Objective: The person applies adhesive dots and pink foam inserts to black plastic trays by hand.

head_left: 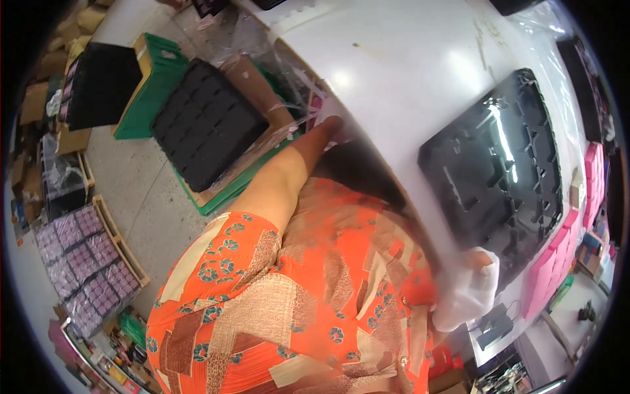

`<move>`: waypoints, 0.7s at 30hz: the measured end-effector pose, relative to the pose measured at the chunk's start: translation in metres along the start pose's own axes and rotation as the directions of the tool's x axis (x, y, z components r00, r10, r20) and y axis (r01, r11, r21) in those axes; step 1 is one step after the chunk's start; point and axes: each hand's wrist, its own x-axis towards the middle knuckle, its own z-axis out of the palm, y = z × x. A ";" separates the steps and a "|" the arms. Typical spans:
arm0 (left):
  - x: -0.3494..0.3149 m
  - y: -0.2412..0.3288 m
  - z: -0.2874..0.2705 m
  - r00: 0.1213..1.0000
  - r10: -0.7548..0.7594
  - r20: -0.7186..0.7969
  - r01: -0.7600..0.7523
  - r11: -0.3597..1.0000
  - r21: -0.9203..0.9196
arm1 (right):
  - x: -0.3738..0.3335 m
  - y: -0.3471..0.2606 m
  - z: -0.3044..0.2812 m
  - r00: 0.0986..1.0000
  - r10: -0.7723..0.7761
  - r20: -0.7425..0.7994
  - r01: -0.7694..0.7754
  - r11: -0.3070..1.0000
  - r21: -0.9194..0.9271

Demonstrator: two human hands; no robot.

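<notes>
A: Where is the black tray (492, 171)?

B: It lies flat on the white table (394, 65), in the right half of the frame. Its little pockets look empty to me.

A: So is much done yet?

B: I think it is only the start. The tray is set down, but nothing sits in it.

A: What is the right hand (482, 261) doing?

B: It is at the lower right, just beside the near corner of the tray. A white floppy thing (467, 299), maybe a bag or a glove, covers it. I cannot tell if the grip is spread or pressed together.

A: And the left hand (330, 125)?

B: The bare arm goes up to the middle of the frame. The hand is at the table's edge, by some clear plastic wrap (289, 98). The fingers are hidden, so I cannot tell that grip either.

A: How many black trays are there?

B: Two for sure. One is on the table. A second black tray (207, 125) lies on a brown box (259, 82) over a green crate (151, 85), in the upper left. A dark pile (98, 85) sits further left, but I cannot tell what it is.

A: Anything else?

B: Purple trays (79, 262) lie in rows on the floor at the lower left, too small to count well. One pile of pink trays (558, 262) stands at the right edge.
</notes>
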 end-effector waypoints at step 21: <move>0.116 0.023 -0.103 0.570 0.816 0.095 -0.821 0.564 0.082 | 0.006 -0.089 -0.098 0.761 -0.464 -0.453 0.304 0.873 -0.382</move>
